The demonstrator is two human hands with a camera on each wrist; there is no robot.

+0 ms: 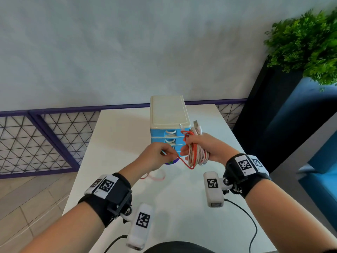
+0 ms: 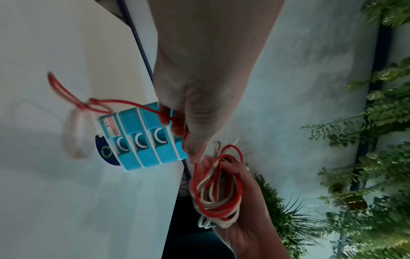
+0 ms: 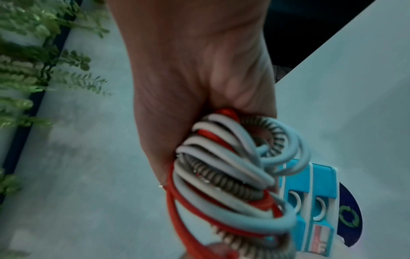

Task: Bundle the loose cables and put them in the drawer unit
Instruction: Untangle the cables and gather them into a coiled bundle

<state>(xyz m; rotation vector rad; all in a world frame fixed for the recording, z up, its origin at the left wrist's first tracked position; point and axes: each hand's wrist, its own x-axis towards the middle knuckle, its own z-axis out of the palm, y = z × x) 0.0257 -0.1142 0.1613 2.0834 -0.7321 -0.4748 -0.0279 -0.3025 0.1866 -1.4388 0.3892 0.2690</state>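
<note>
Your left hand point(image 1: 157, 155) is pinching the loose run of the red cable point(image 1: 184, 163), which is trailing down to a tail lying on the white table point(image 1: 116, 136); your right hand point(image 1: 206, 148) is gripping the coil of red and white cables point(image 1: 197, 154), so bundling is well along but, I judge, not finished. The blue drawer unit point(image 1: 168, 123) is standing beyond with every visible drawer closed, so stowing is remaining. A purple-framed mesh fence is running along the grey wall, with green foliage point(image 1: 308, 46) hanging at right.
</note>
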